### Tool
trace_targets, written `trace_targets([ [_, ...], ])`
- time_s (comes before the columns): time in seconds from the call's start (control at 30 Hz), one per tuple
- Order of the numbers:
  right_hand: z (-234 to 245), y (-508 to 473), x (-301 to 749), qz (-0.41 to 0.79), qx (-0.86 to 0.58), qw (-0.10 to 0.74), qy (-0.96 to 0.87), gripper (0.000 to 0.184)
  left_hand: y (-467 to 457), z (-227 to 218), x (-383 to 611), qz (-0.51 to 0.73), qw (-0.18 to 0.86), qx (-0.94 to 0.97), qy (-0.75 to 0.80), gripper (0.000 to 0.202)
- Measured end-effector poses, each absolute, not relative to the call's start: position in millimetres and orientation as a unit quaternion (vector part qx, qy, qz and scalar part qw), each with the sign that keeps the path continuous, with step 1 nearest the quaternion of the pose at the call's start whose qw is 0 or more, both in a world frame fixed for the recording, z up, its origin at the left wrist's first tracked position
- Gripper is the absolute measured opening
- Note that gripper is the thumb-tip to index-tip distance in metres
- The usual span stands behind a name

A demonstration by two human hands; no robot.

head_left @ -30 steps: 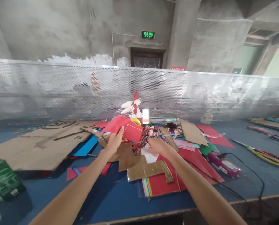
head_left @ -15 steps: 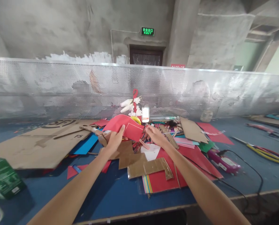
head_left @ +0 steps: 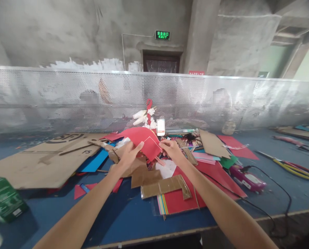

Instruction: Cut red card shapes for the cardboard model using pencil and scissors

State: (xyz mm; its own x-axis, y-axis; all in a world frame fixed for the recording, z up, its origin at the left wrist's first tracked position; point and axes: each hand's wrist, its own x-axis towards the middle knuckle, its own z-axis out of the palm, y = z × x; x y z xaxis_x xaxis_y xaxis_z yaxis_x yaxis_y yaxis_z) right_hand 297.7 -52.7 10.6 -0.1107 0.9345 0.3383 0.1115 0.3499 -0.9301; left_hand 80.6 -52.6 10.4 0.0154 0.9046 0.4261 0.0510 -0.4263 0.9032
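Note:
A curved sheet of red paper (head_left: 137, 135), with a pale line running along a folded or layered part, is held up over the cluttered table. My left hand (head_left: 128, 155) grips its lower left side, thumb on top and the other fingers mostly hidden behind. At the paper's right corner, my right hand (head_left: 171, 149) pinches the edge between thumb and fingers. Just behind the sheet stand white flowers (head_left: 145, 119) with a red looped strip (head_left: 149, 103). Brown cardboard pieces (head_left: 141, 176) lie below my hands.
A large cardboard sheet (head_left: 45, 162) and a green box (head_left: 5, 200) are on the left. To the right lie red card (head_left: 221, 176), a purple device (head_left: 247, 178) with a black cable and yellow-red handled scissors (head_left: 294, 169). A perforated metal screen (head_left: 190, 100) borders the back.
The red paper has turned, its lower right corner now pointing further down. My right hand has come from beside the paper to its edge. My left hand has shifted slightly right.

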Motion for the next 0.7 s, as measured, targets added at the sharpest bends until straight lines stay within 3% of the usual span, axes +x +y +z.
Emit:
trace_targets([
  [0.13,4.4,-52.9,285.5,0.407,-0.404,0.536,-0.619,0.024,-54.2,13.7,87.7,0.569,0.301,0.675,0.360,0.047],
  [0.3,8.2,-58.4,285.7,0.419,-0.399,0.473,-0.665,0.021,-47.8,10.8,82.5,0.586,0.213,0.660,0.420,0.063],
  [0.4,17.5,-60.8,299.9,0.250,-0.448,0.419,-0.749,0.021,-47.5,14.3,75.9,0.583,0.181,0.649,0.454,0.071],
  [0.5,25.6,-61.3,317.3,0.056,-0.519,0.304,-0.797,0.018,-47.1,18.0,70.2,0.578,0.157,0.641,0.480,0.079],
  [0.7,36.6,-54.6,353.6,0.002,-0.589,0.234,-0.773,0.017,-41.2,17.8,63.8,0.557,0.121,0.673,0.472,0.088],
])
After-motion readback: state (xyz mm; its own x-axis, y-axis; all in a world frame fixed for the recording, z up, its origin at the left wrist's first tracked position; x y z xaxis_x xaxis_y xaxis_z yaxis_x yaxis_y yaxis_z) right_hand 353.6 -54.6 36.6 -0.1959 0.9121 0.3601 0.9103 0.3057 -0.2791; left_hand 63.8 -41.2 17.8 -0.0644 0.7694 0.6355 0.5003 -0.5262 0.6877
